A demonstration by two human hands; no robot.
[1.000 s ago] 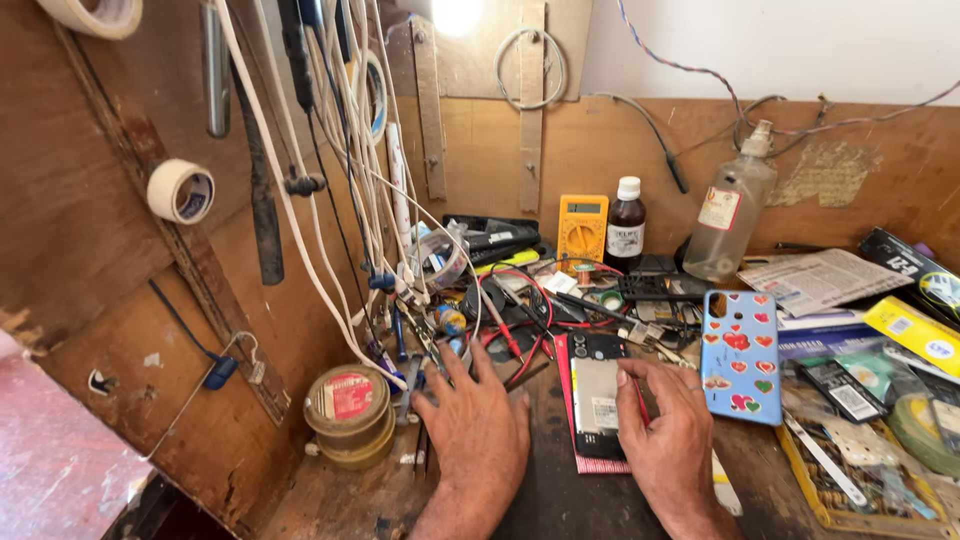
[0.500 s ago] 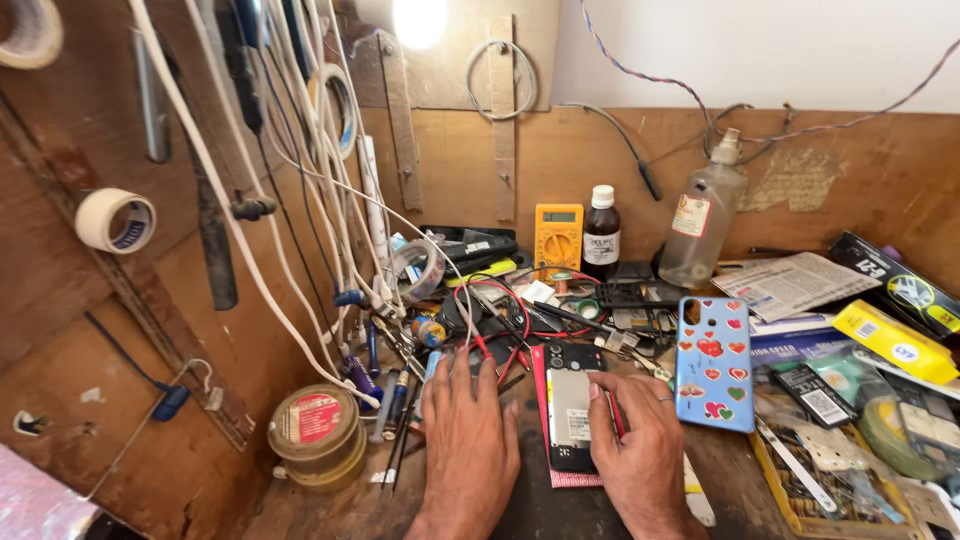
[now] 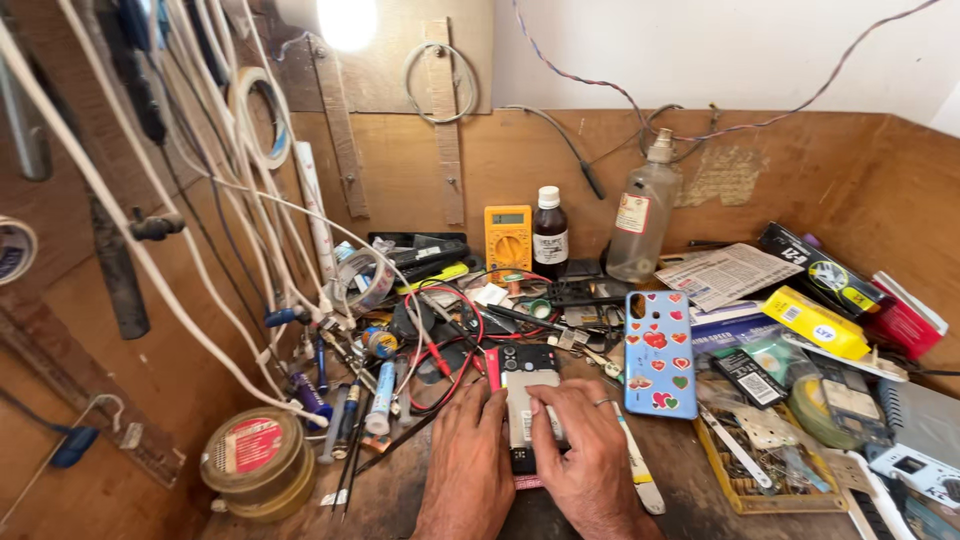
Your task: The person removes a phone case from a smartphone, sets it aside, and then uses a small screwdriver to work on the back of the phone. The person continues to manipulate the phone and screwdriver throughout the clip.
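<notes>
An opened black phone (image 3: 527, 398) lies back-up on the wooden workbench (image 3: 400, 490), on top of a red-edged item. My left hand (image 3: 465, 462) rests flat along the phone's left side, fingers touching its edge. My right hand (image 3: 583, 450), with a ring on one finger, lies over the phone's lower right part, fingertips pressing on its pale inner plate. Neither hand lifts anything. A blue phone case with red hearts (image 3: 660, 353) lies just right of my right hand.
Red and black probe leads (image 3: 452, 345), a yellow multimeter (image 3: 508, 236), a dark bottle (image 3: 549, 233) and a clear bottle (image 3: 640, 217) crowd the back. A round tin (image 3: 257, 460) sits front left. White cables (image 3: 200, 230) hang on the left wall. Boxes and parts clutter the right.
The camera has swung left and dipped closer. My right hand's fingers have shifted further onto the phone's back; my left hand stays beside it.
</notes>
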